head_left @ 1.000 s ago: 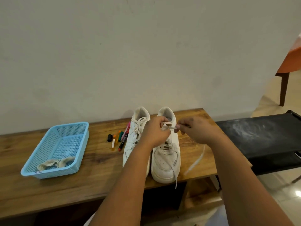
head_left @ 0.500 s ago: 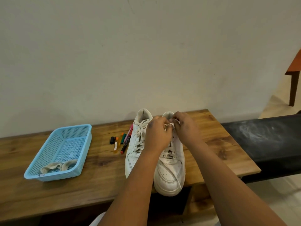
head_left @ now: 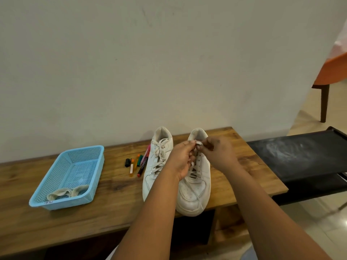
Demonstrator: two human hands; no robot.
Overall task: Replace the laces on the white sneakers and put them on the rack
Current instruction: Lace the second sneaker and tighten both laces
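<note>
Both hands — left hand (head_left: 181,159), right hand (head_left: 218,153) — pinch the lace (head_left: 198,143) between fingers above the right sneaker (head_left: 195,184) on the counter (head_left: 112,212). Risk: uneven pull — lace end slips from its eyelet.

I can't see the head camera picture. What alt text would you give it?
Two hands, the left hand and the right hand, pinch a white lace above the right-hand white sneaker on a wooden bench. Its laced partner stands beside it, with markers and a blue basket to the left, a black rack to the right.
</note>
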